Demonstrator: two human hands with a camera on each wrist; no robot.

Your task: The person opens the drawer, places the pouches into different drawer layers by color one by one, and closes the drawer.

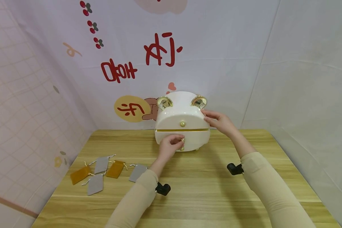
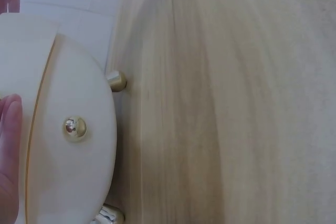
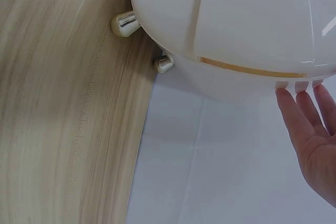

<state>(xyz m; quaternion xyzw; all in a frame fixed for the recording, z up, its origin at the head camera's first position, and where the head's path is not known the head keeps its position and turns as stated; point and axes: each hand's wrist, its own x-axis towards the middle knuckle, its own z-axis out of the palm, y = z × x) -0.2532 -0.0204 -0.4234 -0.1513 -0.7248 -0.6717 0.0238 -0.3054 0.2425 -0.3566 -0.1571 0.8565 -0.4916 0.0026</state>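
Observation:
A white, rounded drawer box [image 1: 189, 139] with two gold ear shapes [image 1: 199, 102] stands at the back of the table. On its front, the upper gold knob [image 1: 182, 123] is uncovered. My left hand [image 1: 169, 147] pinches the middle knob [image 1: 183, 139] between thumb and fingers, partly hiding it. Below, the bottom knob [image 2: 74, 128] is bare in the left wrist view. A gold-coloured line [image 1: 193, 129] runs across the front between the upper and middle parts. My right hand [image 3: 315, 145] touches the box's right side with extended fingertips.
Several small drawstring pouches lie at the table's left, including a brown pouch [image 1: 80, 175] and a grey pouch [image 1: 95, 184]. A printed cloth [image 1: 222, 69] hangs behind the box. Short gold feet [image 3: 126, 23] lift the box off the wooden table [image 1: 199, 196].

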